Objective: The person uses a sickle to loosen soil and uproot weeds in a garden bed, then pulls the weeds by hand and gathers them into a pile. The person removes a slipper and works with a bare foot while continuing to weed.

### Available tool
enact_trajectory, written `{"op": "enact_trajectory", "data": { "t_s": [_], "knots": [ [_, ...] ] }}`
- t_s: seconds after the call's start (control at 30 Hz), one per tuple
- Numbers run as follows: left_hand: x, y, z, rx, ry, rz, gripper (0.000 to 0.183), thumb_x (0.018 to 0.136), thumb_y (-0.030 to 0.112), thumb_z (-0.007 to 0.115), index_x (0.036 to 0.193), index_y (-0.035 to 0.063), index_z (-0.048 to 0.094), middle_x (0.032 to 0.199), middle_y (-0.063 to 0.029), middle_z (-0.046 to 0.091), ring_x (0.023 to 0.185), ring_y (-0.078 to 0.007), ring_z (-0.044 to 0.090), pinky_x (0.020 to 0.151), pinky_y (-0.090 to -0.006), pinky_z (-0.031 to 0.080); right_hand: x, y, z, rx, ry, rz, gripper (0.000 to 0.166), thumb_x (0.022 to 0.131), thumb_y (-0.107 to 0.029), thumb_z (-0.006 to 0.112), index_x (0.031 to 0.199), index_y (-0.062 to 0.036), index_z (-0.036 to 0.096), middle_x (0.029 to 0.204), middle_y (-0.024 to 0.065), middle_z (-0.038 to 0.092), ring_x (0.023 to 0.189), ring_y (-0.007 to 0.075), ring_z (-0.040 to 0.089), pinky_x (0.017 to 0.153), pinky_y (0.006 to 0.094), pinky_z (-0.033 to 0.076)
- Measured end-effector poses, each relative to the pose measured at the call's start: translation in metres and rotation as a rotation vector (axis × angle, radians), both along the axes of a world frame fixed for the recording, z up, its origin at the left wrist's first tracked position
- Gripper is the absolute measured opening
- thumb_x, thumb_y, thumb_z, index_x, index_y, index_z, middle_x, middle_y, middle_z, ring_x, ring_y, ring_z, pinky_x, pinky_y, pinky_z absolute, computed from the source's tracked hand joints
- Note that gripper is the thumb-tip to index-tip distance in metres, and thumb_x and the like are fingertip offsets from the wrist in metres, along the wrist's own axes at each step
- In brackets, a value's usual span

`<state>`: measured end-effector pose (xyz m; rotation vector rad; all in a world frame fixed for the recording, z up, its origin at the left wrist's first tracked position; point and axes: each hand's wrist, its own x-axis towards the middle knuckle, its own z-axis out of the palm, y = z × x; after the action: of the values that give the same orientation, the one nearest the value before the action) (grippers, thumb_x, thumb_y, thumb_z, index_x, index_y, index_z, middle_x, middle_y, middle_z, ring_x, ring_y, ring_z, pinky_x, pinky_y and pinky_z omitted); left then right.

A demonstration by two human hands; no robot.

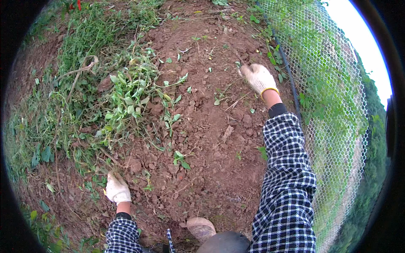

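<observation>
My right hand [258, 77], in a white knit glove with a yellow cuff edge, reaches forward at the upper right, low over the reddish-brown soil [218, 126]. Its fingertips meet a small stem or clod; whether they grip it cannot be told. My left hand [117, 189], gloved alike, is at the lower left beside the edge of the pulled weeds [85, 117]. Thin stems lie at its fingertips, and its hold on them is unclear. Between the hands a heap of wilting leafy vines [129, 98] rests on the soil. A small green seedling [181, 160] lies nearer to me.
A white mesh fence [332, 120] with a dark pipe [286, 63] along its foot runs down the right side. Green plants grow behind it. A shoe [201, 228] and a dark rounded thing [225, 243] are at the bottom. A dry, curved stem [79, 70] lies on the weeds.
</observation>
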<state>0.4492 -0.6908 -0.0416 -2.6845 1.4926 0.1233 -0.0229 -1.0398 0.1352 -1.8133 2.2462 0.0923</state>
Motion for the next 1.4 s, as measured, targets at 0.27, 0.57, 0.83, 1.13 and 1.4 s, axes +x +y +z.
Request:
{"op": "enact_trajectory", "data": {
  "t_s": [0.27,0.57,0.83,1.13,1.4],
  "knots": [
    [-0.002,-0.001,0.002,0.033,0.027,0.035,0.029,0.100,0.028,0.053,0.117,0.0045,0.059,0.103,-0.0195,0.071,0.083,-0.0385,0.069,0.070,-0.0474,0.054,0.008,0.007,-0.053,-0.151,0.160,0.048,0.047,0.100,-0.044,0.045,0.101,-0.0066,0.074,0.098,0.0204,0.073,0.095,0.0380,0.071,0.082,0.0472,0.054],
    [0.000,-0.002,0.004,0.067,0.099,0.061,0.032,0.101,0.030,0.052,0.121,0.0054,0.057,0.104,-0.0193,0.070,0.085,-0.0386,0.069,0.070,-0.0481,0.055,0.021,0.061,-0.021,-0.233,-0.055,0.401,0.039,0.102,-0.040,0.047,0.125,-0.0110,0.062,0.098,0.0142,0.073,0.093,0.0352,0.071,0.082,0.0456,0.056],
    [0.002,0.004,-0.005,-0.006,-0.005,0.003,0.032,0.102,0.032,0.050,0.121,0.0073,0.055,0.094,-0.0193,0.071,0.075,-0.0400,0.068,0.064,-0.0494,0.053,0.029,0.069,-0.036,-0.091,-0.269,0.137,0.024,0.101,-0.031,0.052,0.100,-0.0066,0.055,0.088,0.0237,0.069,0.085,0.0430,0.069,0.069,0.0493,0.052],
    [-0.005,-0.003,0.007,0.090,-0.011,0.052,0.030,0.100,0.031,0.053,0.116,0.0066,0.058,0.097,-0.0163,0.071,0.077,-0.0369,0.069,0.066,-0.0464,0.055,0.102,-0.048,-0.060,-0.093,-0.016,0.082,0.064,0.090,-0.054,0.061,0.130,-0.0045,0.057,0.123,0.0221,0.067,0.113,0.0382,0.065,0.096,0.0467,0.052],
    [-0.005,-0.006,0.007,0.130,0.075,0.114,0.032,0.098,0.025,0.056,0.122,0.0041,0.058,0.108,-0.0188,0.070,0.094,-0.0368,0.068,0.079,-0.0457,0.055,0.178,-0.032,-0.087,-0.069,-0.424,0.447,0.042,0.099,-0.040,0.050,0.112,-0.0037,0.065,0.110,0.0250,0.068,0.106,0.0421,0.065,0.094,0.0494,0.051]
  ]
}}
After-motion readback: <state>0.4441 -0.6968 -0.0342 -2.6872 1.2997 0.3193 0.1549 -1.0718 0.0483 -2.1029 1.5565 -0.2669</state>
